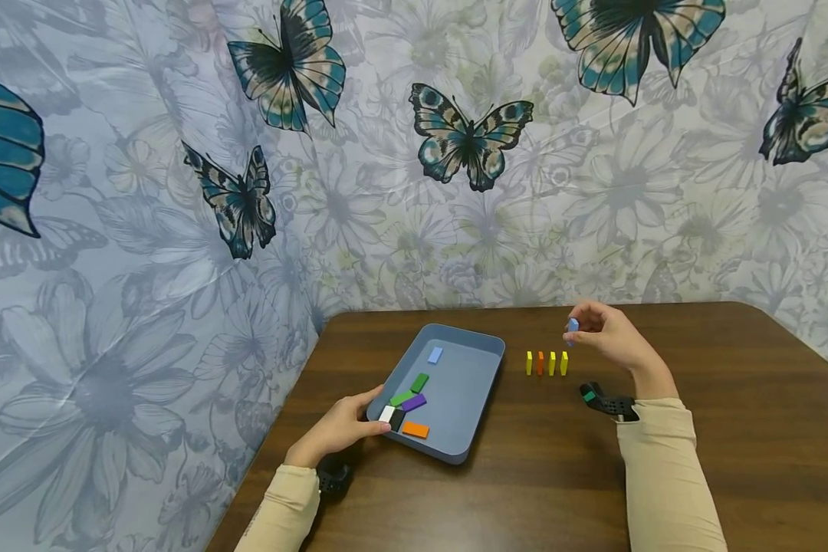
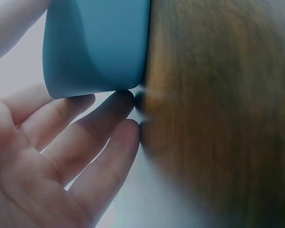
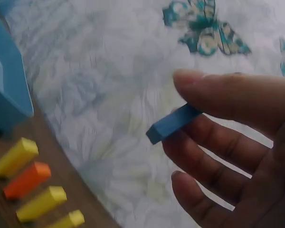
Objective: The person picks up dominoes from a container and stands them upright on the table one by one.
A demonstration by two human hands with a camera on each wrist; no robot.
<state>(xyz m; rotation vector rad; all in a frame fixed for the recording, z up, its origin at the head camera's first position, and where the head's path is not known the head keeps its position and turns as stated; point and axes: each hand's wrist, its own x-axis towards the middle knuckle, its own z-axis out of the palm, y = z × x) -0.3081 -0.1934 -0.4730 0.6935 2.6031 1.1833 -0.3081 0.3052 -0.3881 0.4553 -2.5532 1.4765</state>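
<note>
A blue block (image 1: 573, 326) is pinched between the thumb and fingers of my right hand (image 1: 610, 335), raised over the table. In the right wrist view the same blue block (image 3: 173, 123) juts out past the fingertips. Just below that hand stands a row of upright blocks: yellow (image 1: 529, 363), orange (image 1: 540, 363), then two more yellow. My left hand (image 1: 341, 425) grips the near-left corner of a blue-grey tray (image 1: 479, 399), thumb at the rim. The left wrist view has its fingers (image 2: 95, 128) against the outer wall of the tray (image 2: 97, 47).
Inside the tray lie a light blue block (image 1: 435, 355), two green ones (image 1: 419, 382), a purple one (image 1: 414, 402), a white one (image 1: 386, 414), a black one (image 1: 396, 419) and an orange one (image 1: 415, 430). The wooden table (image 1: 538, 483) meets a butterfly-patterned cloth (image 1: 386, 230) behind.
</note>
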